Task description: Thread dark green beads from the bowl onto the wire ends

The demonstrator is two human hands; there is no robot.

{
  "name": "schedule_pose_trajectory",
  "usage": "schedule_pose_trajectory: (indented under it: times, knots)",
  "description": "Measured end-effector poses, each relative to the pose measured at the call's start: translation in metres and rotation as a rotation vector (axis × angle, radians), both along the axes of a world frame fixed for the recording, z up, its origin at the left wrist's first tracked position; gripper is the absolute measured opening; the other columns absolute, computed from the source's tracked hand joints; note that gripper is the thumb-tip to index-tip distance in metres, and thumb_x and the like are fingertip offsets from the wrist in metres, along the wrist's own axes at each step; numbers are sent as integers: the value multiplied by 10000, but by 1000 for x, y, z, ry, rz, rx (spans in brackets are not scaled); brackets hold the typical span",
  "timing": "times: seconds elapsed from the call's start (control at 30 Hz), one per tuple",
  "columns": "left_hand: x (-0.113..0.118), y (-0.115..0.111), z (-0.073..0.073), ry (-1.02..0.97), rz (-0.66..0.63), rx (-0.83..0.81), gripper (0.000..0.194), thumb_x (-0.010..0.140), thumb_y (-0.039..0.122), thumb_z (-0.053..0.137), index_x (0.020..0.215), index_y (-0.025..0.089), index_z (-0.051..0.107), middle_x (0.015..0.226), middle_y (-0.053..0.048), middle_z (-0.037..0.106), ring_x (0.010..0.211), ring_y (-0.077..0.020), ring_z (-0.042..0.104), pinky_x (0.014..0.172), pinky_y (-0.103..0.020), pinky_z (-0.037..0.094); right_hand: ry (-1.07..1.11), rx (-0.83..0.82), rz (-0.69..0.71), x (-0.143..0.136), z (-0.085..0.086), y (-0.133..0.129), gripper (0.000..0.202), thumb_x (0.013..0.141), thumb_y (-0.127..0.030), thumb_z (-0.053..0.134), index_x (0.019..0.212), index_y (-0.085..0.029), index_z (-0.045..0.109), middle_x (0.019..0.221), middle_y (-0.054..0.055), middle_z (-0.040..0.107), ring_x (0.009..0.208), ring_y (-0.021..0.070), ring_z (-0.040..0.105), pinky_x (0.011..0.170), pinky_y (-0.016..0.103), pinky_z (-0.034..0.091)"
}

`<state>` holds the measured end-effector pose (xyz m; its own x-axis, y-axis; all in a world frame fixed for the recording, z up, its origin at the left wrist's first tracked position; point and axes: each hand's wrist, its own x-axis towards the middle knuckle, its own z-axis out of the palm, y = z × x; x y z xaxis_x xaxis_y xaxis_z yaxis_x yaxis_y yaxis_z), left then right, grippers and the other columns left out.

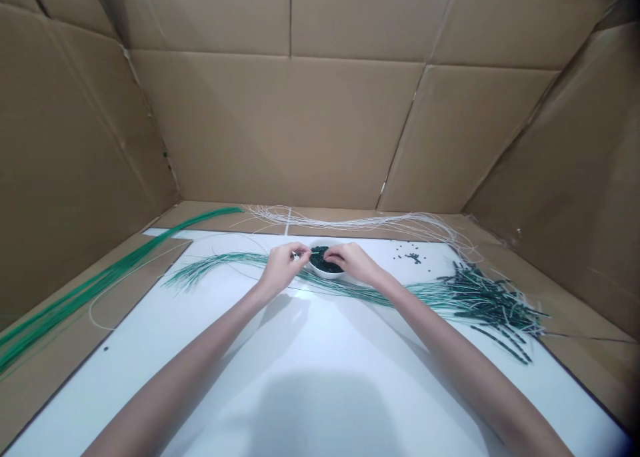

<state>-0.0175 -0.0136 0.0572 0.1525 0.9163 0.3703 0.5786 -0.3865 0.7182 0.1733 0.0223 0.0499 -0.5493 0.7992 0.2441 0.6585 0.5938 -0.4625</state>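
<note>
Both hands meet over a small white bowl (327,274) filled with dark green bits (325,262). At the bowl's left rim, my left hand (286,265) is closed in a pinch on a thin pale strand that points over the bowl. My right hand (353,260) has its fingertips pressed together at the bowl's right side, among the dark bits; what they hold, if anything, is too small to name. A long bundle of thin green strands (365,293) runs sideways beneath the bowl and the wrists.
Dark-beaded strand ends (493,300) pile up at the right, with loose dark bits (413,257) behind. Green strands (115,270) lie at the far left, white strands (340,224) along the back. Cardboard walls (280,124) enclose the white board (310,350).
</note>
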Motion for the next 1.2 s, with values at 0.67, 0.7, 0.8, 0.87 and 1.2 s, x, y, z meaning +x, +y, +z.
schedule_pose_trajectory:
  times: [0.67, 0.7, 0.8, 0.87, 1.2]
  knots:
    - [21, -56, 49, -140, -72, 301, 122, 771, 252, 532, 728, 171, 612, 662, 0, 581, 576, -83, 455, 525, -204, 347, 927, -320, 47, 2, 37, -58, 183, 679, -332, 659, 793, -196, 702, 694, 28, 680, 641, 132, 597, 671, 293, 484]
    - [21, -56, 48, -140, -71, 304, 119, 770, 249, 533, 728, 172, 613, 662, 0, 582, 577, -83, 459, 525, -205, 347, 929, -315, 46, 2, 38, -59, 182, 678, -330, 661, 794, -196, 703, 693, 28, 680, 636, 131, 594, 667, 292, 484]
    - [21, -55, 48, -140, -74, 305, 110, 769, 240, 536, 731, 173, 614, 666, 2, 583, 577, -83, 459, 523, -205, 344, 931, -302, 25, 2, 38, -59, 187, 673, -333, 664, 790, -193, 704, 685, 30, 678, 624, 130, 587, 657, 293, 485]
    - [21, -54, 48, -140, -72, 305, 100, 767, 232, 542, 726, 174, 613, 663, 6, 580, 570, -80, 450, 520, -204, 338, 935, -297, 14, 2, 38, -59, 182, 673, -335, 664, 781, -194, 704, 675, 27, 676, 610, 126, 581, 652, 292, 485]
    - [20, -54, 47, -136, -99, 323, 83, 766, 208, 548, 726, 175, 613, 663, 14, 588, 595, -80, 469, 541, -202, 343, 878, -278, -35, 5, 48, -64, 168, 654, -318, 675, 757, -189, 705, 647, 20, 674, 599, 125, 577, 634, 286, 486]
